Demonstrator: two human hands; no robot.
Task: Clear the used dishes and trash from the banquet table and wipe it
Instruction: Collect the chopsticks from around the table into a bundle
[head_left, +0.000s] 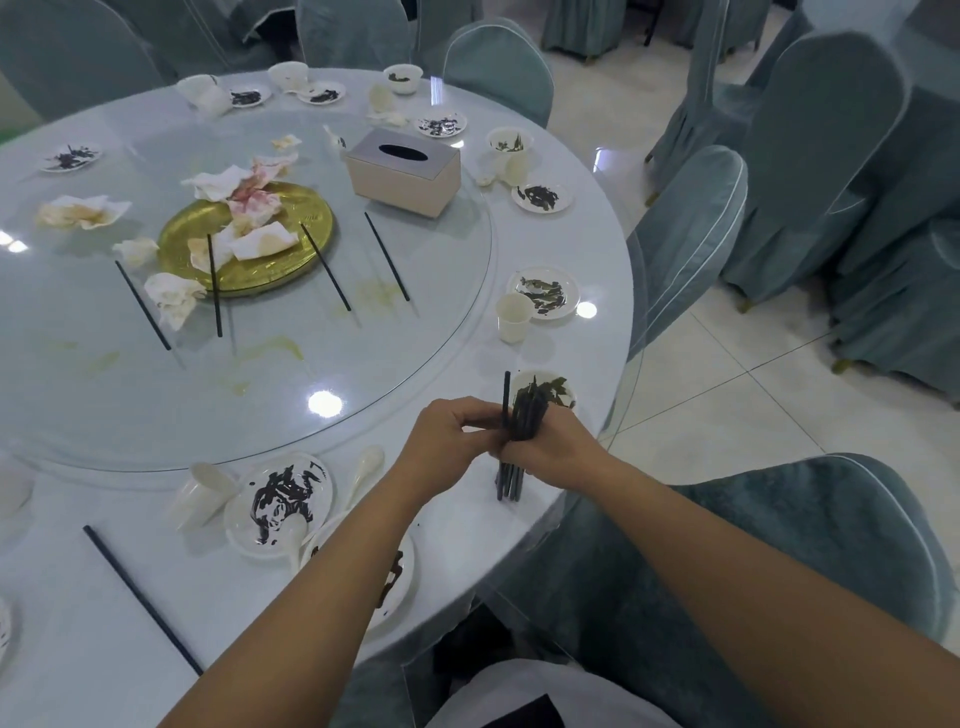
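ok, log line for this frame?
phase: gathering chopsticks | right hand: grips chopstick bundle upright | left hand: pinches bundle | loose chopsticks on turntable | napkins uncleared

A bundle of black chopsticks (522, 421) stood upright at the near edge of the round white counter (561, 244), gripped by both hands. Loose chopsticks (327, 266) and stained, crumpled napkins (83, 211) lay around a gold plate (270, 262) on the glass turntable (363, 364). Small soiled white plates (280, 506), paper cups (513, 317) and spoons (363, 475) ringed the rim.
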